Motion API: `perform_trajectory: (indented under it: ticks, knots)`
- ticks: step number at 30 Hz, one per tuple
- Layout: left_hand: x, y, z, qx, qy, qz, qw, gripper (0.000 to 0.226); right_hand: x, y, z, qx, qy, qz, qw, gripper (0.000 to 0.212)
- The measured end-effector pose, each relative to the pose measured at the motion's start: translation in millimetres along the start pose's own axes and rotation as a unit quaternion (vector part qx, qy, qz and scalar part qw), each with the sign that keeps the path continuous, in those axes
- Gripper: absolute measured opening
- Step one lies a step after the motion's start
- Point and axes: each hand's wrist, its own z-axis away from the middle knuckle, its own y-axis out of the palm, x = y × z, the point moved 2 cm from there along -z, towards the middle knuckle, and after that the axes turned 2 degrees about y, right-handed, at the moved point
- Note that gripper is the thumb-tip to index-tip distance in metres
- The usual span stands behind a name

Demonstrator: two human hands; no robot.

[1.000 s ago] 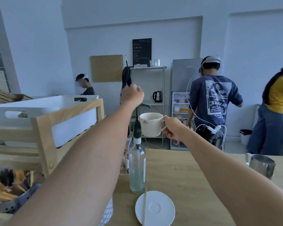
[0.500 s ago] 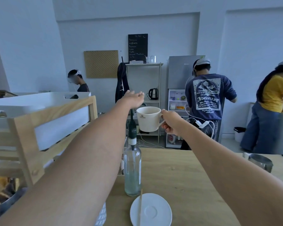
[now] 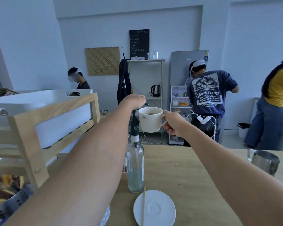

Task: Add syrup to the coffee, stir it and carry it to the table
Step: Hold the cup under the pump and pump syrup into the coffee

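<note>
A clear glass syrup bottle (image 3: 135,167) with a dark pump top stands on the wooden counter (image 3: 183,175). My left hand (image 3: 135,101) lies on the pump head, pressed down, fingers closed over it. The pump spout reaches over the rim of a white coffee cup (image 3: 149,119), which my right hand (image 3: 174,124) holds by its handle in the air beside the pump. Dark coffee shows inside the cup. A white saucer (image 3: 155,208) lies near the counter's front edge with a wooden stir stick (image 3: 143,204) across it.
A steel milk jug (image 3: 265,161) stands at the counter's right. A wooden rack with a white bin (image 3: 39,111) fills the left, a perforated metal holder (image 3: 8,201) beneath it. Three people work behind the counter, near a shelf with a kettle (image 3: 155,90) and an open fridge.
My left hand has dropped lower on the pump, pushing it down. The cup has stayed under the spout. The camera has tilted slightly.
</note>
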Motion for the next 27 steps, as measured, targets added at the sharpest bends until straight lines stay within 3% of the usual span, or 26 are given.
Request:
perform_trajectory:
  ticks: [20, 27]
  knots:
    - [13.1, 31.9, 10.6, 0.006, 0.01, 0.063, 0.998, 0.052, -24.4, -5.2, -2.5, 0.002, 0.008, 0.003, 1.0, 0.031]
    - [0.4, -1.2, 18.3, -0.035, 0.001, 0.083, 0.996, 0.052, -10.5, -6.2, 8.1, 0.006, -0.005, 0.002, 1.0, 0.034]
